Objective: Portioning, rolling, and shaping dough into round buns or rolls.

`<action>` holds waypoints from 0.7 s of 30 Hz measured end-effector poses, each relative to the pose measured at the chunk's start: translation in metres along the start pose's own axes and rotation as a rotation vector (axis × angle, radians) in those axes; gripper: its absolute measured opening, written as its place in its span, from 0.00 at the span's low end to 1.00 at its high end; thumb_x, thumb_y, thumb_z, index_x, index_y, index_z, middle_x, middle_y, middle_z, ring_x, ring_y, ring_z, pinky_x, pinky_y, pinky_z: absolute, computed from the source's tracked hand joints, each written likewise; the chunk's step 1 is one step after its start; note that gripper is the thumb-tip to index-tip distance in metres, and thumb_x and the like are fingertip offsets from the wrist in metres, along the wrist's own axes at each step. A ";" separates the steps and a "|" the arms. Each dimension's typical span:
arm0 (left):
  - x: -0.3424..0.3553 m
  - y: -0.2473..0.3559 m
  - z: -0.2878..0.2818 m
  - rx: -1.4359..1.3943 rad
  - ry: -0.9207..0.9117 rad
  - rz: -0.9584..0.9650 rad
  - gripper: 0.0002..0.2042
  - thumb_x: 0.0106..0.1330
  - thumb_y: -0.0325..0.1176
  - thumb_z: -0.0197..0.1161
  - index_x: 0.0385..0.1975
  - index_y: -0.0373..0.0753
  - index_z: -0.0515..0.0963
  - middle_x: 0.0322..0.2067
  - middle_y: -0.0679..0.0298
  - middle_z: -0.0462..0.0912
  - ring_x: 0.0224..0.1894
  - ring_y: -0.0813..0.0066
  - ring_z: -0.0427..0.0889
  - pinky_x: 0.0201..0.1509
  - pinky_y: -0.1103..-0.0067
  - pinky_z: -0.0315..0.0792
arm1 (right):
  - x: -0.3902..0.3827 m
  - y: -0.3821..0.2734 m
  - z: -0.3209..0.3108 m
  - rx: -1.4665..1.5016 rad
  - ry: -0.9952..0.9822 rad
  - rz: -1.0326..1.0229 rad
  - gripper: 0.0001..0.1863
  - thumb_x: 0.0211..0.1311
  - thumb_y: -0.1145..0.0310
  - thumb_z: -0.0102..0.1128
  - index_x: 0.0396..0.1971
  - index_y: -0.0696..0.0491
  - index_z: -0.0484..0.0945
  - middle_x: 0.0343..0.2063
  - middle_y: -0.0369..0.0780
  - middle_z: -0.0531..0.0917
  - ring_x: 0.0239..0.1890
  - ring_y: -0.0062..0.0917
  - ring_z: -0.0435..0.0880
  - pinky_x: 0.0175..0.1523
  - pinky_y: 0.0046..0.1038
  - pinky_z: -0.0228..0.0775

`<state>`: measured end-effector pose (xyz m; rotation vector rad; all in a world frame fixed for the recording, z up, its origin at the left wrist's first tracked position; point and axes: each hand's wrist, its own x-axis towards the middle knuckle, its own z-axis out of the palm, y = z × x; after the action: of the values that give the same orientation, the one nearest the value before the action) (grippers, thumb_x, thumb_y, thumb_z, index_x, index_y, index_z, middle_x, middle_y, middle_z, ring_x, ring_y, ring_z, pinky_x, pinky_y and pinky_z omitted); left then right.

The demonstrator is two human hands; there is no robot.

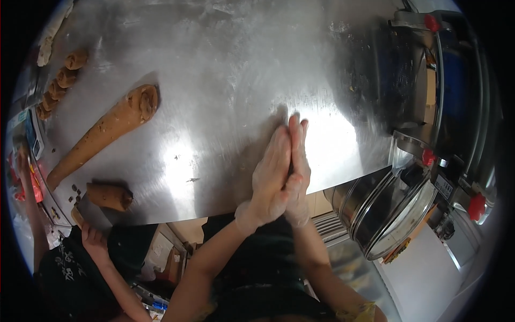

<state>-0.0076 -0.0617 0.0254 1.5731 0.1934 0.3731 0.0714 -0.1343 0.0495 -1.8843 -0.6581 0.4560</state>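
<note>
My left hand [272,172] and my right hand [299,172], both in clear thin gloves, are pressed palm to palm over the front edge of the steel table [225,80]. Their fingers are stretched out flat and point away from me. Whether anything lies between the palms is hidden; nothing shows at the edges. To the left, apart from my hands, a long tapering roll of brown dough [110,126] rests on the steel, its thick end showing a spiral. A short cut piece of the same dough [109,197] sits nearer the front edge.
At far left several dough pieces [66,77] stand in a row. Beside me a co-worker's hand [94,240] holds a scraper [78,216]; their other hand [22,155] is near a scale [35,140]. Right are a machine with red knobs [428,156] and stacked round metal sieves [370,214].
</note>
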 end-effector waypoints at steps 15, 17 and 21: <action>-0.005 0.002 -0.014 0.125 0.074 -0.124 0.47 0.71 0.69 0.24 0.75 0.29 0.39 0.76 0.42 0.35 0.78 0.44 0.37 0.78 0.58 0.38 | -0.020 -0.009 0.010 0.036 0.125 0.151 0.52 0.69 0.28 0.20 0.73 0.63 0.51 0.74 0.52 0.52 0.77 0.52 0.40 0.78 0.48 0.31; 0.025 -0.004 -0.012 0.075 0.038 -0.070 0.47 0.71 0.69 0.24 0.75 0.30 0.40 0.76 0.42 0.35 0.78 0.44 0.37 0.78 0.58 0.38 | -0.046 0.001 0.029 0.041 0.084 0.132 0.54 0.68 0.28 0.19 0.72 0.65 0.51 0.74 0.53 0.52 0.77 0.53 0.40 0.78 0.48 0.31; -0.007 0.004 -0.008 -0.001 -0.042 -0.042 0.47 0.71 0.70 0.23 0.75 0.30 0.41 0.76 0.42 0.37 0.78 0.44 0.38 0.78 0.59 0.38 | -0.007 -0.008 0.009 0.010 0.046 0.081 0.51 0.70 0.31 0.23 0.72 0.65 0.50 0.74 0.53 0.51 0.78 0.51 0.38 0.78 0.47 0.31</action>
<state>-0.0171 -0.0566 0.0286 1.5727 0.1930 0.3072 0.0586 -0.1295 0.0534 -1.9114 -0.5496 0.4661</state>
